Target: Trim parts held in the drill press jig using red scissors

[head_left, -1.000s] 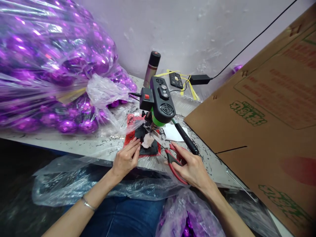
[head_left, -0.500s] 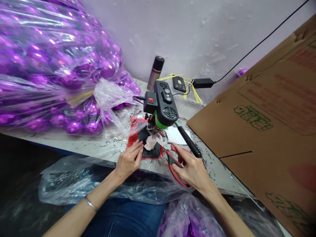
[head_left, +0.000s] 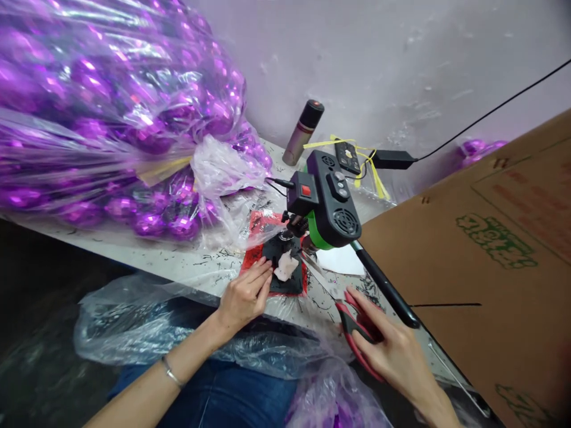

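My right hand (head_left: 388, 345) is wrapped round the red-and-black handles of a pair of scissors (head_left: 357, 333), whose blades point toward a black machine. My left hand (head_left: 245, 297) has its fingers pressed together at the left edge of the machine's black base (head_left: 292, 287); whatever they pinch is hidden. Just beside those fingertips, a crumpled pale pink piece (head_left: 286, 266) lies on the base. Above it stands the black machine (head_left: 332, 199), with a green band, round vents, a red switch and a long black lever. A red sheet (head_left: 252, 252) shows under the base.
Clear bags of shiny purple balls (head_left: 151, 131) fill the left side. A spray can (head_left: 303, 132), a black control pad (head_left: 347, 156) and a power adapter (head_left: 393, 159) are at the back. A white paper (head_left: 341, 260) lies behind the scissors. A large cardboard box (head_left: 491, 285) stands right.
My right hand has drawn the scissors back to the right, away from the pale piece and the machine. My left hand stays at the base. The whole view has shifted slightly.
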Demonstrator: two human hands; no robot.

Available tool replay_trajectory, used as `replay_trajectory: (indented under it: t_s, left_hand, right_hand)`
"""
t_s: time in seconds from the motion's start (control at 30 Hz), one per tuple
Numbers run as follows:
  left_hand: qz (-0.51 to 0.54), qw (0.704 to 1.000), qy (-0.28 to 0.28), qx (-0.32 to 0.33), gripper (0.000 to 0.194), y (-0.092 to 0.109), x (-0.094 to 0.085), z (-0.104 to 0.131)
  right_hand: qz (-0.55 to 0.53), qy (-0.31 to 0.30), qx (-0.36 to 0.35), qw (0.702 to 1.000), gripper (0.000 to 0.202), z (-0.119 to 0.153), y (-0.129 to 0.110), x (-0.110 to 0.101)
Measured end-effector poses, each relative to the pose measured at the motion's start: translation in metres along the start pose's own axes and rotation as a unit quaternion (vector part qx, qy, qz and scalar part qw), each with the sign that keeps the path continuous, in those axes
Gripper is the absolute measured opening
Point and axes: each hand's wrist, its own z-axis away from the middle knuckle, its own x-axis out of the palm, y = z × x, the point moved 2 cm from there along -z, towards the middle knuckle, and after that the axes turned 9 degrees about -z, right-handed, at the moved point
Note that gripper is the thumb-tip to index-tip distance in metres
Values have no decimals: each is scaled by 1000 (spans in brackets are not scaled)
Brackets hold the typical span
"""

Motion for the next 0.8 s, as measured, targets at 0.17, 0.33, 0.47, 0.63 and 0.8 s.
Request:
replay_trajectory:
  t_s: [0.17, 0.33, 0.47, 0.63, 0.8]
  left_hand:
    - [6, 1000, 1, -8, 26, 0, 0, 1]
    - [16, 1000, -1, -12, 31, 1, 2, 2]
    - [19, 1000, 0, -19, 31, 2, 3, 3]
    - [24, 999, -3, -21, 27, 2, 2, 4]
    - [93, 992, 11, -83, 24, 0, -3, -6]
  right_hand:
    - [-5, -32, 87, 996, 49, 31, 11, 7]
    - [-86, -4, 166, 982, 55, 46, 3, 16]
    - [-138, -36, 210, 967, 59, 41, -9, 23]
    - [-177, -27, 241, 954, 65, 35, -19, 25]
    - [-188, -17, 278, 942, 64, 40, -21, 25]
